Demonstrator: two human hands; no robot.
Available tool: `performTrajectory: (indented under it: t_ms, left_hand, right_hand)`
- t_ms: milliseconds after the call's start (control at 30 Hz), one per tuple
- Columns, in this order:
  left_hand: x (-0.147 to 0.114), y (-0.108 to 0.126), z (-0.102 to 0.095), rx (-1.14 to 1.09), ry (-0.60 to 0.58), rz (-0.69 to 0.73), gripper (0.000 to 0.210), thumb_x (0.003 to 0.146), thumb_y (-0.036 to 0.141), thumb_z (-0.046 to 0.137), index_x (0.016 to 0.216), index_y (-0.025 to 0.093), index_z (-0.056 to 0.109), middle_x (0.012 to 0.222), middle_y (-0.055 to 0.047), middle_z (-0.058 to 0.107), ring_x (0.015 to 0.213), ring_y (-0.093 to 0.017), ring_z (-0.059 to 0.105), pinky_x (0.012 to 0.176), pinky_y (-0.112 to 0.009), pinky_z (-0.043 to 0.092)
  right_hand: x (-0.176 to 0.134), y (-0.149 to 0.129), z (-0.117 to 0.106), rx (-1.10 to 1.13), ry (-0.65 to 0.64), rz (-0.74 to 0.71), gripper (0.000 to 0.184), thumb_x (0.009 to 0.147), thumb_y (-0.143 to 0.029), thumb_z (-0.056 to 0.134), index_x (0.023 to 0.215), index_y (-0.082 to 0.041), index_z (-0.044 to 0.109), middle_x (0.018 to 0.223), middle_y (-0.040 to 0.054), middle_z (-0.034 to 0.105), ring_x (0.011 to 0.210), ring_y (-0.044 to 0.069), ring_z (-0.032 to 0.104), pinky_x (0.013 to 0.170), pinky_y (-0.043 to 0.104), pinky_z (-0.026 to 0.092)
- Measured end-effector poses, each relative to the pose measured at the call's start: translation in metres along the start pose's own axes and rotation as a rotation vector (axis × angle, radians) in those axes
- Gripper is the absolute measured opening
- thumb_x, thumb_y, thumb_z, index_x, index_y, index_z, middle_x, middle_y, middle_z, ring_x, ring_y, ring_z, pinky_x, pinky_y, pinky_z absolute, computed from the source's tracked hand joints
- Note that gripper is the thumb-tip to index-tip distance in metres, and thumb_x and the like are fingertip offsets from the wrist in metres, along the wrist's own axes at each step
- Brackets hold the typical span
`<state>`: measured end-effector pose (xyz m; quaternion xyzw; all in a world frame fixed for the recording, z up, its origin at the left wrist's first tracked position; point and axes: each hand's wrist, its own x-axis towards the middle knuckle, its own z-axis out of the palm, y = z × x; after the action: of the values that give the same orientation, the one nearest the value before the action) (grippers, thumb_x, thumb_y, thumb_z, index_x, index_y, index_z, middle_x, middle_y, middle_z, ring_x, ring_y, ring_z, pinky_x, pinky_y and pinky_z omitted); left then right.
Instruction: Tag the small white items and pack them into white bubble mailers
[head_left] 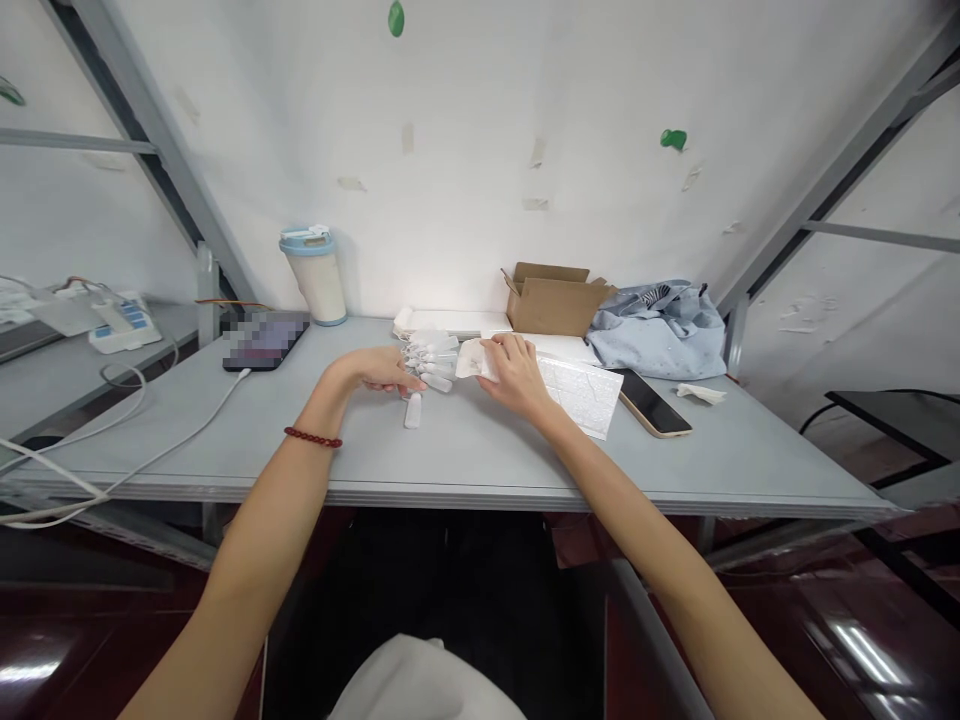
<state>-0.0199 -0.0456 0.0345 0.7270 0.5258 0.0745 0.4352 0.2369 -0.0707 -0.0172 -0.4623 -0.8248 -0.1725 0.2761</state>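
Observation:
My left hand (386, 370) is closed at the near-left side of a bunch of small white and clear plastic tags (435, 350). The tags fan out to its right, and a single white tag (412, 411) shows just below its fingertips. My right hand (514, 372) grips the flap end of a white padded bubble envelope (581, 395). The envelope slants across the tabletop under my right wrist, its flap end facing the tags. The fingertips of my left hand are partly hidden among the pieces.
Behind the hands stand a cardboard box (556, 300) and a stack of white envelopes (450, 321). A phone (651, 403), bluish cloth (660, 330) and crumpled tissue (701, 394) lie right. Left are a tumbler (316, 278), a tablet-like device (264, 341) and white cables (180, 445).

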Motion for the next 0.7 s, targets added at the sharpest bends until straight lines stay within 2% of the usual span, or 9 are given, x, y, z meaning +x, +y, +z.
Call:
performTrajectory:
  t_ms: [100, 267, 400, 500, 600, 700]
  left_hand:
    - [0.006, 0.003, 0.011, -0.008, -0.014, 0.018, 0.030, 0.051, 0.029, 0.080, 0.038, 0.020, 0.054, 0.033, 0.001, 0.042, 0.029, -0.006, 0.025, 0.031, -0.022, 0.012]
    - [0.003, 0.011, 0.016, -0.025, 0.046, -0.002, 0.027, 0.051, 0.020, 0.073, 0.036, 0.019, 0.051, 0.038, 0.000, 0.048, 0.035, -0.009, 0.036, 0.035, -0.022, 0.023]
    - [-0.005, 0.018, 0.010, -0.320, 0.220, 0.188, 0.016, 0.062, 0.023, 0.070, 0.050, 0.016, 0.061, 0.052, -0.004, 0.059, 0.046, -0.011, 0.052, 0.045, -0.023, 0.040]
    - [-0.006, 0.022, 0.010, -0.515, 0.358, 0.309, 0.014, 0.068, 0.025, 0.068, 0.060, 0.015, 0.063, 0.060, -0.005, 0.063, 0.054, -0.013, 0.059, 0.053, -0.024, 0.046]
    - [-0.002, 0.024, 0.014, -0.545, 0.468, 0.328, 0.013, 0.069, 0.023, 0.068, 0.062, 0.013, 0.062, 0.063, -0.005, 0.065, 0.056, -0.013, 0.062, 0.055, -0.024, 0.048]
    - [0.004, 0.023, 0.019, -0.551, 0.477, 0.293, 0.012, 0.070, 0.022, 0.070, 0.065, 0.012, 0.064, 0.067, -0.006, 0.068, 0.060, -0.014, 0.065, 0.058, -0.024, 0.049]
  right_hand:
    - [0.000, 0.000, 0.000, -0.006, -0.006, -0.003, 0.046, 0.083, -0.026, 0.060, 0.126, -0.012, 0.053, 0.119, 0.0177, 0.054, 0.110, 0.031, 0.045, 0.093, 0.042, 0.033]
    - [0.000, 0.002, 0.001, 0.006, 0.001, -0.008, 0.047, 0.082, -0.024, 0.059, 0.128, -0.015, 0.053, 0.119, 0.0167, 0.054, 0.110, 0.031, 0.045, 0.093, 0.043, 0.034]
    - [0.000, 0.001, 0.001, 0.035, 0.006, 0.004, 0.044, 0.083, -0.025, 0.058, 0.125, -0.013, 0.054, 0.118, 0.0170, 0.055, 0.110, 0.030, 0.046, 0.094, 0.042, 0.034]
    - [0.000, 0.000, 0.000, 0.057, 0.009, 0.009, 0.043, 0.084, -0.026, 0.058, 0.125, -0.014, 0.054, 0.118, 0.0169, 0.055, 0.111, 0.030, 0.046, 0.094, 0.041, 0.034]
    - [0.001, -0.001, -0.001, 0.069, 0.015, 0.015, 0.042, 0.084, -0.028, 0.058, 0.124, -0.015, 0.054, 0.118, 0.0167, 0.055, 0.111, 0.030, 0.045, 0.093, 0.041, 0.034]
    - [0.001, -0.002, -0.002, 0.068, 0.010, 0.022, 0.042, 0.084, -0.028, 0.058, 0.124, -0.014, 0.055, 0.117, 0.0163, 0.055, 0.110, 0.030, 0.045, 0.093, 0.041, 0.034]
